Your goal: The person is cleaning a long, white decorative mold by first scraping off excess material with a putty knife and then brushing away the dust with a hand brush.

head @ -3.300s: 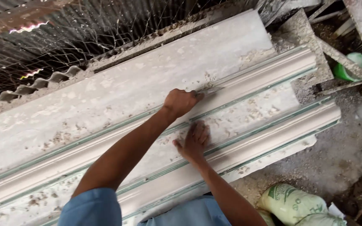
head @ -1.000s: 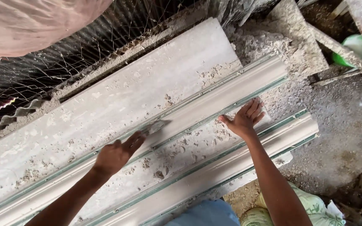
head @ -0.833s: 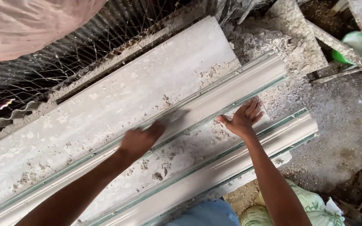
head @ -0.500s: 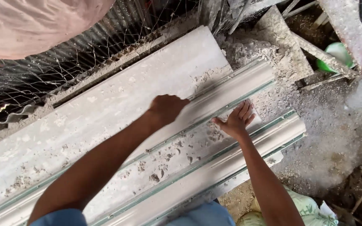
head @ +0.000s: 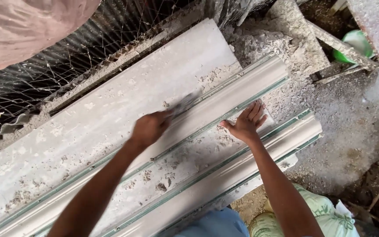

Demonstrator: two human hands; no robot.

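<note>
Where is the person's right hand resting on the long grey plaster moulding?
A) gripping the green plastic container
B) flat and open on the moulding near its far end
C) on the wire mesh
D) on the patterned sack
B: the right hand lies palm down, fingers spread, on the long grey plaster moulding, beside the raised rounded rib near the far end.

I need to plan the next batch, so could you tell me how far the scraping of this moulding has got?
Done: the upper flat face looks mostly smooth. In hand: the left hand runs a blurred scraper along the ridge while the right hand steadies it. Left: crumbs in the middle channel.
</note>
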